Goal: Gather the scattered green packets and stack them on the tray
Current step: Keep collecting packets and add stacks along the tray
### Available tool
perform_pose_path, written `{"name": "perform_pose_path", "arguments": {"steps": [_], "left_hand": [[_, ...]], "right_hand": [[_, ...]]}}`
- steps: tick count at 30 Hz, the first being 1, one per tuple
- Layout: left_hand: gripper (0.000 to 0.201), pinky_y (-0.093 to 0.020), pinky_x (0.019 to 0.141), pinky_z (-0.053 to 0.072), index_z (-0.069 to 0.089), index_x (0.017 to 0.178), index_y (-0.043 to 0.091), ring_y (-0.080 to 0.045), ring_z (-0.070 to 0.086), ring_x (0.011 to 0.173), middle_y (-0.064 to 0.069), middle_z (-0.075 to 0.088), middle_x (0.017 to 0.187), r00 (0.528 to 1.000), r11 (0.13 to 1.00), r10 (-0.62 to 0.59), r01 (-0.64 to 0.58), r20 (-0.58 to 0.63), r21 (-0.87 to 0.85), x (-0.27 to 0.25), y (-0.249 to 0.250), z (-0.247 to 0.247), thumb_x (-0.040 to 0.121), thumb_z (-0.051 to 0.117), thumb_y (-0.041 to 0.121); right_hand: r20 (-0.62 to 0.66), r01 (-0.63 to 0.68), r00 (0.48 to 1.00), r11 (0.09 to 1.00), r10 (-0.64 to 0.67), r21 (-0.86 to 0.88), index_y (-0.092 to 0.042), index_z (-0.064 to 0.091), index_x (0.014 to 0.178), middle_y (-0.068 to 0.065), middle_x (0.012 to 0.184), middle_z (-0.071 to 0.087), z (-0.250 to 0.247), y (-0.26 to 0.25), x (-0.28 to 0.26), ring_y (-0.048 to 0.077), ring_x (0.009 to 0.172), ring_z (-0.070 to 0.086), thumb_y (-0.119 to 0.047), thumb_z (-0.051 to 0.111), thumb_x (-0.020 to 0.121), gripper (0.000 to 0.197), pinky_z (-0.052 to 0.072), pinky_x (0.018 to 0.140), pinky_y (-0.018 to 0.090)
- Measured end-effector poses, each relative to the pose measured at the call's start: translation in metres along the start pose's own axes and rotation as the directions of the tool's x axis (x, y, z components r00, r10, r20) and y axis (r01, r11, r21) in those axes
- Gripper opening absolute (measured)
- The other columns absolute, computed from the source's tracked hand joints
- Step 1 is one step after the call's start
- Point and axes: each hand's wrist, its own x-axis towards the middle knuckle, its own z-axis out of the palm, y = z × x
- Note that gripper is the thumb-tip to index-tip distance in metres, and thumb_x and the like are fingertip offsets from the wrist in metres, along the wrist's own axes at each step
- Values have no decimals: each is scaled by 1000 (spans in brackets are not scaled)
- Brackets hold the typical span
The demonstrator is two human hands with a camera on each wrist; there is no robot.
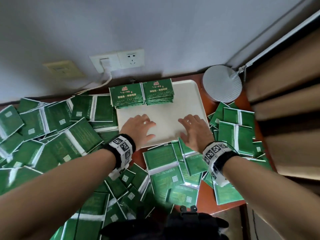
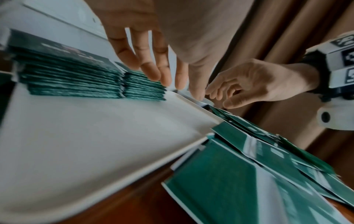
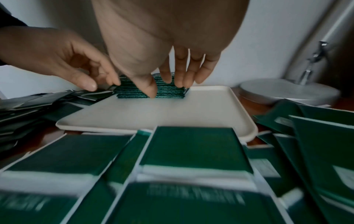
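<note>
A white tray [image 1: 187,94] lies on the brown table against the wall. Two neat stacks of green packets [image 1: 158,91] stand side by side on its far left part; they show again in the left wrist view [image 2: 76,78] and the right wrist view [image 3: 168,91]. My left hand [image 1: 140,127] hovers over the tray's near left, fingers relaxed, holding nothing. My right hand [image 1: 195,129] hovers over the tray's near right, fingers spread, also empty. Loose green packets [image 1: 55,134] cover the table left of the tray, in front of it [image 1: 164,167] and to its right [image 1: 235,130].
A round grey lamp base [image 1: 222,83] stands at the tray's far right corner. Wall sockets [image 1: 131,58] with a white plug and cable sit behind the stacks. Beige curtains [image 1: 285,84] hang on the right. A dark object [image 1: 181,224] lies at the near edge.
</note>
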Motion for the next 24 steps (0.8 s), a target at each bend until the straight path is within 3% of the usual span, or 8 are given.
{"name": "perform_pose_path", "arguments": {"steps": [4,7,10,14,21,24], "left_hand": [[44,-31,91,45,58,130,27,-17,55,111,4,57,127,997,999,39,-38,65,-20,-15,34,25,95,55,53],[50,-32,92,48,55,132,30,-16,54,113,5,53,130,990,999,36,-33,136,-28,-25,50,47,92,57,59],[58,-35,99,47,47,143,37,-17,49,122,4,46,140,977,998,65,-63,205,-12,-33,60,67,90,58,60],[60,-32,98,46,42,145,43,-15,47,119,5,46,137,967,992,113,-124,230,32,-39,65,82,90,59,58],[51,-31,97,42,51,139,41,-13,45,113,7,45,133,966,986,116,-140,230,92,-41,55,76,91,59,57],[51,-33,100,42,51,139,39,-14,43,116,6,42,137,966,987,95,-122,241,101,-42,46,74,91,61,54]], "right_hand": [[157,-72,985,997,74,-17,-14,52,137,6,134,54,13,14,-42,23,121,49,-29,66,90,52,42,106,38],[225,-113,968,993,116,-27,-17,49,140,4,141,50,25,15,-57,22,131,43,-29,66,91,53,37,112,38],[266,-118,956,993,121,-27,-18,49,140,4,146,45,37,8,-68,22,129,44,-29,66,91,53,39,111,37],[261,-98,960,995,100,-20,-17,45,144,6,156,32,50,-6,-86,25,132,41,-29,64,93,55,36,112,37],[289,-40,957,998,22,56,-17,44,145,5,158,26,56,-17,-89,24,121,53,-32,60,97,52,50,99,32],[269,-46,963,996,24,75,-18,45,145,4,157,29,51,-11,-79,23,126,50,-29,63,96,54,48,103,33]]}}
